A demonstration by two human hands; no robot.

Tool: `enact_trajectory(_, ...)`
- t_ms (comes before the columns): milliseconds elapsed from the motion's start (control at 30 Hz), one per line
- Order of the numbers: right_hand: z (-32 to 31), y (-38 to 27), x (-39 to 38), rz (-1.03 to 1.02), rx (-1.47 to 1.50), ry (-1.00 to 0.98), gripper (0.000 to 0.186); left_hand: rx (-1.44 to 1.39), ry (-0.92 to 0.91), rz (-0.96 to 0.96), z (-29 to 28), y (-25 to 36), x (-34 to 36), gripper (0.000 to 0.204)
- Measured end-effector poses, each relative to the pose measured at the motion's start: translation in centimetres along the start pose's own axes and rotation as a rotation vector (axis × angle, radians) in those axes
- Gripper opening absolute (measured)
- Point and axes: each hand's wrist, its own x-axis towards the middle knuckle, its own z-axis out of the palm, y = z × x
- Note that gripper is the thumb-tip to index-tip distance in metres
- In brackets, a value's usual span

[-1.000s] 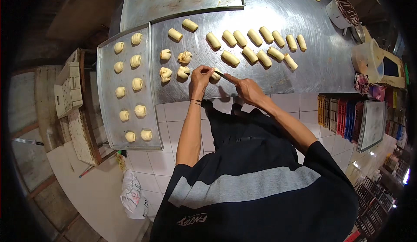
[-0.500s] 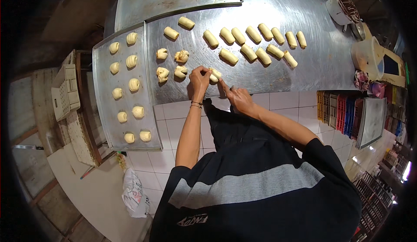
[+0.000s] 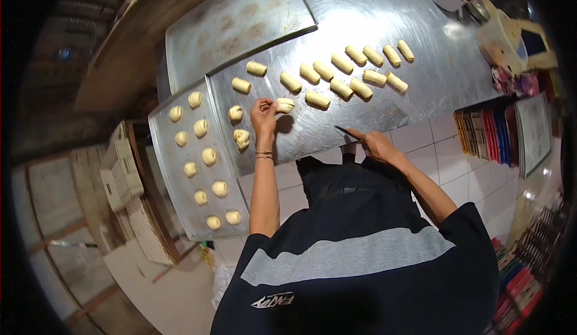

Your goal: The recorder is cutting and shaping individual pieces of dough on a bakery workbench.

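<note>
Pinching a slit dough roll (image 3: 285,105) in the left hand (image 3: 263,115), seemingly raised over the tabletop (image 3: 439,85), right of the tray (image 3: 193,150). Gripping a knife (image 3: 342,130) in the right hand (image 3: 378,146), farther from the tray. Showing ten wound pieces (image 3: 208,156) on the tray, apparently done; leaving two opened pieces (image 3: 241,138) beside it and many plain rolls (image 3: 317,99) farther right.

A steel counter (image 3: 442,85) spans the far side, white glare (image 3: 360,19) bright on its metal. Below its near edge lies a floor (image 3: 448,159) of pale square tiles. Coloured crates (image 3: 479,136) stand in a row at right; at left, worn wooden furniture (image 3: 147,230) sits near grey panels (image 3: 54,184) framed by brown strips.
</note>
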Motion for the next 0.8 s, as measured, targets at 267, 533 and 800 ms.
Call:
enact_trajectory(267, 0.9, 1.2, -1.8, 0.103, 0.235, 0.485, 0.076, 0.456, -0.337, -0.120, -4.0, 0.8, 11.1, 0.026)
enact_trajectory(533, -0.2, 0.9, -3.7, 0.270, 0.286, 0.435, 0.073, 1.293, -0.386, 0.709, -9.9, 0.5, 14.6, 0.040)
enact_trajectory(800, -0.1, 2.3, -1.7, 0.150, 0.205, 0.361, 0.075, 0.530, -0.096, 0.431, -4.0, 4.8, 7.0, 0.026)
